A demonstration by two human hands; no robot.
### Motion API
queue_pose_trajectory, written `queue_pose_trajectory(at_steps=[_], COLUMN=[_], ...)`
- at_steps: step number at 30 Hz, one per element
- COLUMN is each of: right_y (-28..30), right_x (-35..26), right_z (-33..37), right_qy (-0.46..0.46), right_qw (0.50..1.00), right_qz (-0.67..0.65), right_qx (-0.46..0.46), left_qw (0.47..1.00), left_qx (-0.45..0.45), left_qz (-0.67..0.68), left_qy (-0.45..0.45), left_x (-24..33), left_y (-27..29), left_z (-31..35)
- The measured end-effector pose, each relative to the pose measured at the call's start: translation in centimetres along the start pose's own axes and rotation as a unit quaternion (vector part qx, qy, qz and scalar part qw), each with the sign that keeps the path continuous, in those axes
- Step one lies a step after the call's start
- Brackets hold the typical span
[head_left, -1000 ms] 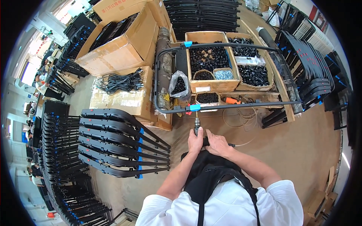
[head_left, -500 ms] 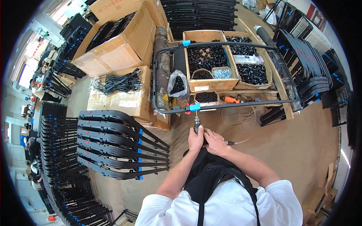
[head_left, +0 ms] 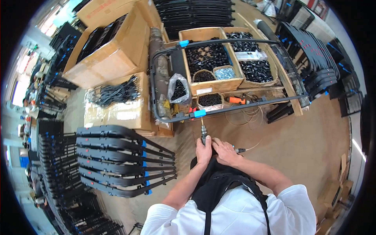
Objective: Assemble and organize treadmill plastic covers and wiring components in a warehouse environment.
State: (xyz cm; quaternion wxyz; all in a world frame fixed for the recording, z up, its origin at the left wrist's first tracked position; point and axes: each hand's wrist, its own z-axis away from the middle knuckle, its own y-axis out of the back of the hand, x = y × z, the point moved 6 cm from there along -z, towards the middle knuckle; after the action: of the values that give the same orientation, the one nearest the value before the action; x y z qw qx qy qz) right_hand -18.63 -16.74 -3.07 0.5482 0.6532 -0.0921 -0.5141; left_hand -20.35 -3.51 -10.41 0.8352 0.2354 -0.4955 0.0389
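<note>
My left hand (head_left: 203,151) is wrapped round the body of an air drill (head_left: 204,131), just behind its chuck. My right hand (head_left: 226,152) is closed at the rear of the same drill, its fingers partly hiding the handle. An air hose fitting (head_left: 239,150) sticks out beside my right hand. The drill's thin bit points away from me, its tip at or very near a blue clip (head_left: 200,113) on the near side of a black rounded frame (head_left: 246,106). Whether the tip touches cannot be made out. A second blue clip (head_left: 182,44) sits on the frame's far side.
Under the frame stand boxes of small black parts (head_left: 256,71), a tub of silvery screws (head_left: 225,73), a tub of dark screws (head_left: 210,101) and an orange tool (head_left: 237,100). Cables (head_left: 119,93) lie on a carton at left. Stacked black frames (head_left: 113,160) stand near left, more (head_left: 313,51) far right.
The whole view has shifted and turned slightly, so the frame and boxes appear a little further left. Both hands keep their hold on the drill, its bit still at the near blue clip.
</note>
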Motion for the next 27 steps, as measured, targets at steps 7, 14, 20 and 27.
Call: queue_pose_trajectory(at_steps=[7, 14, 20, 27], right_y=[-0.5, 5.8, 13.6, 17.6], right_x=[1.7, 13.8, 30.7, 50.1], right_z=[3.2, 10.5, 11.0, 4.8], right_qy=[0.012, -0.23, -0.377, -0.398], right_qw=[0.999, 0.967, 0.905, 0.899], right_qz=[-0.004, -0.096, -0.054, -0.005], right_qx=[-0.034, 0.05, 0.193, 0.186], left_qw=[0.998, 0.797, 0.867, 0.838], left_qx=[-0.055, -0.447, -0.282, -0.161], left_qz=[-0.019, -0.353, -0.166, -0.48], left_qy=[-0.007, -0.199, -0.376, -0.202], left_x=[-0.4, 11.9, 26.8, 29.4], left_y=[0.3, -9.7, -23.5, -42.4], left_z=[2.6, 0.3, -10.5, -26.2])
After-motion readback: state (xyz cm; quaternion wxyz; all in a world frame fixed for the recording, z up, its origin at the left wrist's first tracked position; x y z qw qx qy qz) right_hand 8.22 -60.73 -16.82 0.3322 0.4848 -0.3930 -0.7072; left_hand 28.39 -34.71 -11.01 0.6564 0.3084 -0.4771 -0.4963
